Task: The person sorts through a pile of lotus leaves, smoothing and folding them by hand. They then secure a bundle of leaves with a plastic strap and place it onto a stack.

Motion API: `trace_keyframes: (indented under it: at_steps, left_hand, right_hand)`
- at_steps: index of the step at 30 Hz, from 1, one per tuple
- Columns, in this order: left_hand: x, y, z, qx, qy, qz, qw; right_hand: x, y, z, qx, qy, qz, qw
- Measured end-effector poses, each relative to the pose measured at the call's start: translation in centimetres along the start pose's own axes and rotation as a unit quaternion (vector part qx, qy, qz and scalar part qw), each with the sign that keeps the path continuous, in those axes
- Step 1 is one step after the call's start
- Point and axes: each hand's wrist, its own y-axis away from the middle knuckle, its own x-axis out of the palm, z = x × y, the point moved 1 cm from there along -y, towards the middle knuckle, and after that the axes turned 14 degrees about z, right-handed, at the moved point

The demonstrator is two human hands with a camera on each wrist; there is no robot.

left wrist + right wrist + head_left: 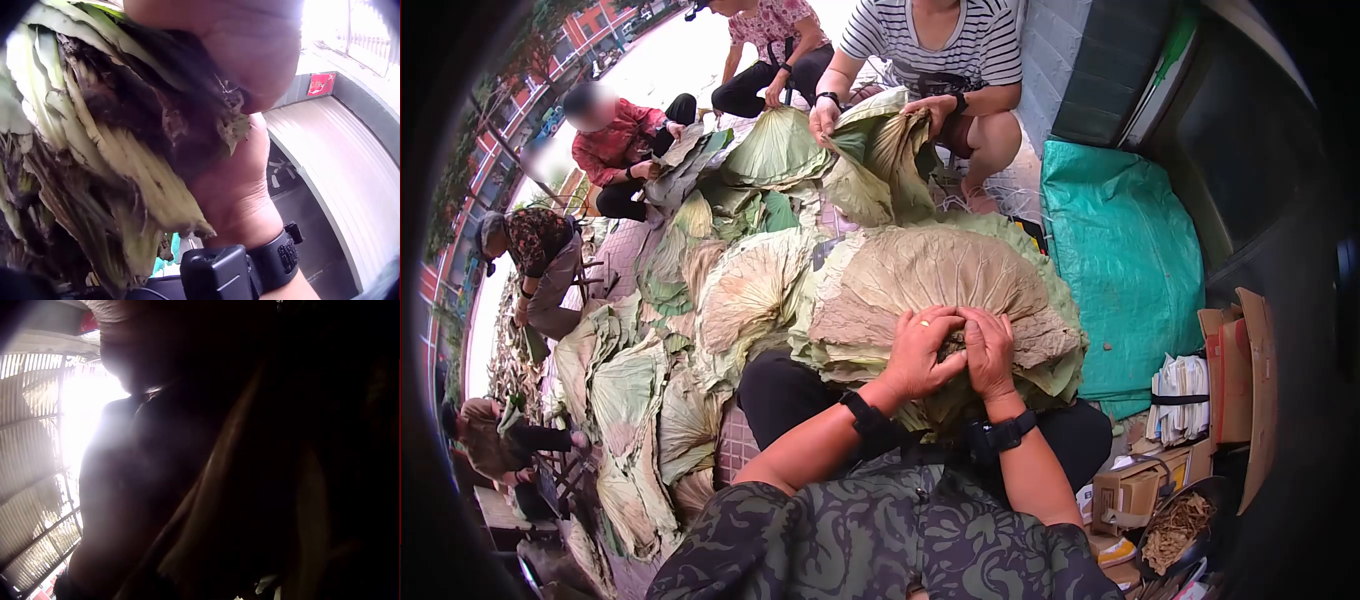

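Note:
A thick stack of large dried leaves [940, 265], brown on top with green edges, lies across the person's lap. The left hand [922, 352] and right hand [988, 350] meet at its near edge, fingers curled over the gathered leaf bases. In the left wrist view, folded yellow-green leaf ends [144, 175] hang below the left hand [225, 44], with the right hand [237, 187] behind them. The right wrist view is mostly dark; a hand and a leaf fold [212, 469] show faintly.
More dried leaves [630, 390] spread over the paving at left and ahead. A person in a striped top [940, 50] holds leaves opposite; others sit at upper left. At right lie a green tarp [1115, 260], bundled papers [1180, 400] and cardboard boxes [1135, 490].

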Motion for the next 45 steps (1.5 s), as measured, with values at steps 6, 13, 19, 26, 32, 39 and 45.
trace_keyframes:
  at_steps: [6, 13, 19, 26, 32, 39, 45]
  left_hand:
    - [-0.1, 0.3, 0.5, 0.007, -0.012, 0.008, 1.000]
    - [-3.6, 0.0, 4.2, -0.158, 0.234, -0.185, 0.941]
    - [-3.5, 0.8, 8.2, -0.197, 0.205, -0.206, 0.936]
    - [-3.4, 1.6, 8.0, -0.207, 0.242, -0.218, 0.923]
    - [-7.0, -1.6, 9.5, -0.219, 0.227, -0.264, 0.912]
    - [-10.4, -7.1, 8.7, -0.275, 0.399, -0.225, 0.845]
    - [-9.7, -11.5, 10.5, -0.304, 0.341, -0.311, 0.833]
  right_hand:
    - [0.1, 0.1, -0.4, -0.011, 0.004, 0.008, 1.000]
    - [0.1, 0.2, -0.4, -0.038, 0.023, -0.006, 0.999]
    - [-0.1, 0.2, -0.7, -0.047, 0.034, -0.002, 0.998]
    - [0.0, 0.3, -0.3, -0.046, 0.038, -0.006, 0.998]
    - [0.0, 0.2, -0.4, -0.045, 0.033, -0.007, 0.998]
    - [-0.1, 0.3, -0.2, -0.053, 0.028, -0.006, 0.998]
    - [-0.2, 0.3, 0.1, -0.061, 0.030, -0.011, 0.998]
